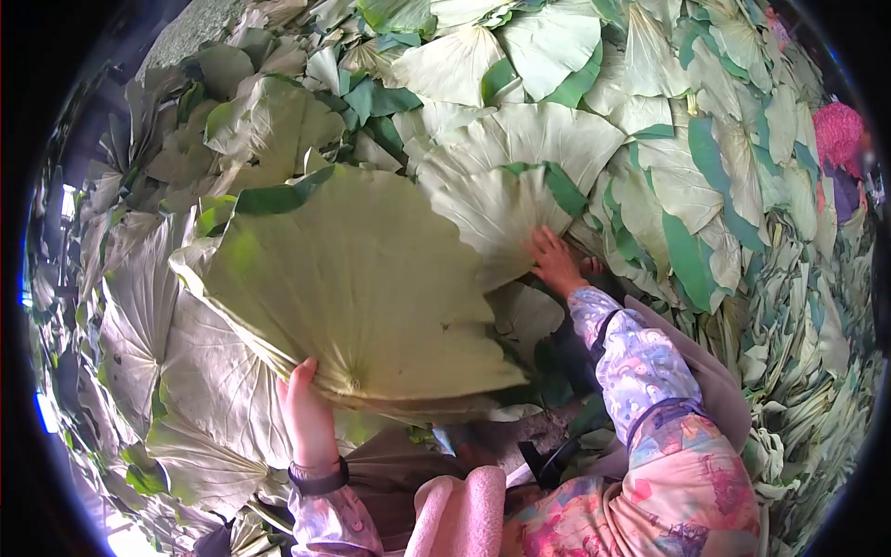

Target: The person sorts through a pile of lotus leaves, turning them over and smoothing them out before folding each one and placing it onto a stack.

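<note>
1. Leaves cover the whole ground, a heap [557,139] of big pale-green folded leaves reaching every edge of the view, with no bare floor showing.
2. At the near middle of the heap, a fan-shaped stack [362,288] of folded leaves is held up, its narrow end toward the person.
3. Left hand [306,413] is closed on the stack's narrow end, thumb on top, fingers hidden beneath.
4. By the look of it the stack is light, thin and floppy; the wide edge would sag and tear if pulled. That narrow end, where the veins meet, seems the firmest hold, with a palm under the spread part.
5. Right hand [555,263] reaches to the middle of the heap and lies flat, fingers spread, on another leaf [497,218]; it touches it without gripping, as far as shows.
6. Patterned sleeves [640,362] cover both arms, and a dark band [317,481] sits at the left wrist.
7. Loose leaves overlap on all sides of that leaf, so its edges are partly pinned under neighbours.
8. At the heap's right edge something pink [838,135] shows, too blurred to tell what.
</note>
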Demonstrator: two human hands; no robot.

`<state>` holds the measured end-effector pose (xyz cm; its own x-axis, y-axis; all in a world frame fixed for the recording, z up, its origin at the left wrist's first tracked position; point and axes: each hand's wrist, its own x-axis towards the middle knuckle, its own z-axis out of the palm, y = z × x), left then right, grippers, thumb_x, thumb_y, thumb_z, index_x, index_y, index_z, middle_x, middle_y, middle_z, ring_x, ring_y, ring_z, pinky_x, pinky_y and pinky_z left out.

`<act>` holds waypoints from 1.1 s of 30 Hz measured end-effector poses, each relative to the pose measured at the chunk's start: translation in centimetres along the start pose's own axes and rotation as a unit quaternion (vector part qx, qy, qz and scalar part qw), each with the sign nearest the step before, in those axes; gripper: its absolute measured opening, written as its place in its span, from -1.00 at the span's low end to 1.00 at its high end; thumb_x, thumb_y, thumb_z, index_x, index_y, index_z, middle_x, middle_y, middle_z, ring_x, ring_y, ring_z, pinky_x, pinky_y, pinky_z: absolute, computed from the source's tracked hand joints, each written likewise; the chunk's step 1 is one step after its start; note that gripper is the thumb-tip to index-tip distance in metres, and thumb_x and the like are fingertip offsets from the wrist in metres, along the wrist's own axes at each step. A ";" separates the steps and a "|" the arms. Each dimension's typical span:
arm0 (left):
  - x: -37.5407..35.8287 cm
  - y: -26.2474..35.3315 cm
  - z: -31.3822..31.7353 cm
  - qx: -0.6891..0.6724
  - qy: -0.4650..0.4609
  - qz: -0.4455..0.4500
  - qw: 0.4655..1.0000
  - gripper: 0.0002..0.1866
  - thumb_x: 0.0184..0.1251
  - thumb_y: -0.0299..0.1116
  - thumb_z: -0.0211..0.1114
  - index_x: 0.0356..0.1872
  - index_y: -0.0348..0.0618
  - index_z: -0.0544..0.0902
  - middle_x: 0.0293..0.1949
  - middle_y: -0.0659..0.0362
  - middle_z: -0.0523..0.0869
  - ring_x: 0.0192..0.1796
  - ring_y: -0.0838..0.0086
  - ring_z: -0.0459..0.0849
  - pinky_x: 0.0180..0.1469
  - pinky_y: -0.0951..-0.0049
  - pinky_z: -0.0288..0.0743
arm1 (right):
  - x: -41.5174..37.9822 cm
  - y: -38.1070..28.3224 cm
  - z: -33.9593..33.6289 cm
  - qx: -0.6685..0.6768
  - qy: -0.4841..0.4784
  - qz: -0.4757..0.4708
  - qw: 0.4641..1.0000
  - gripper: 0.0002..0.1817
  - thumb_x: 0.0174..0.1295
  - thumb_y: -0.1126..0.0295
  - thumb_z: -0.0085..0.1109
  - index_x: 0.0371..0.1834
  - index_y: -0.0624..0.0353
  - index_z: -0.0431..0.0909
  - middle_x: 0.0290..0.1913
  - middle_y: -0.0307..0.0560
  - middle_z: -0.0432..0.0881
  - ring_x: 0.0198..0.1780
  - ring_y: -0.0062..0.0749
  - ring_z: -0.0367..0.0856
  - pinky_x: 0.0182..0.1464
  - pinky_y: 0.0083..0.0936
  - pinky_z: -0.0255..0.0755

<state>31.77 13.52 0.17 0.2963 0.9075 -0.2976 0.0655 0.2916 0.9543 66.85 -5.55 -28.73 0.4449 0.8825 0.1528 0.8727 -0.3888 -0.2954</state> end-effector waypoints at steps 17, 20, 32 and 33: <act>-0.5 1.8 -6.7 0.022 0.214 0.252 0.943 -0.62 0.18 -0.17 0.11 -0.04 -0.16 0.44 -0.04 0.08 0.51 0.00 0.28 0.50 0.08 0.15 0.39 | 9.4 -8.2 -0.8 0.192 0.148 0.020 0.970 -0.48 0.10 0.42 -0.08 0.22 -0.02 0.27 0.25 0.06 0.25 0.24 -0.05 0.24 0.23 -0.31 0.16; 1.6 3.1 -9.0 -0.248 0.094 0.106 0.958 -0.59 0.17 -0.20 0.13 0.00 -0.20 0.43 -0.03 0.03 0.53 0.01 0.25 0.50 0.09 0.12 0.38 | 1.8 0.4 0.4 -0.050 0.038 0.075 0.995 -0.44 0.13 0.53 -0.22 0.25 -0.17 0.23 0.35 -0.12 0.09 0.34 -0.02 0.05 0.28 -0.20 0.07; 2.3 3.4 -8.8 -0.304 0.048 0.092 0.947 -0.62 0.18 -0.19 0.14 -0.04 -0.19 0.50 -0.05 0.06 0.58 -0.01 0.27 0.55 0.08 0.17 0.39 | 5.5 -0.5 -3.2 0.045 0.081 -0.090 0.992 -0.52 -0.02 0.43 0.15 0.06 -0.10 0.40 0.13 -0.14 0.39 0.21 -0.21 0.29 0.20 -0.29 0.18; 2.4 3.4 -9.1 -0.308 0.037 0.092 0.946 -0.63 0.19 -0.19 0.13 -0.04 -0.19 0.50 -0.05 0.08 0.58 -0.02 0.29 0.55 0.08 0.19 0.40 | 7.0 -0.7 -4.3 0.131 0.119 -0.060 0.982 -0.73 0.11 0.36 0.06 -0.08 0.03 0.45 -0.14 -0.04 0.56 -0.04 -0.12 0.49 0.01 -0.29 0.34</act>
<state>23.98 19.42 2.45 0.1796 0.9723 -0.1499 -0.5549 0.2259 0.8007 70.26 -0.23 -23.45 0.4045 0.8181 0.4088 0.8535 -0.1770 -0.4902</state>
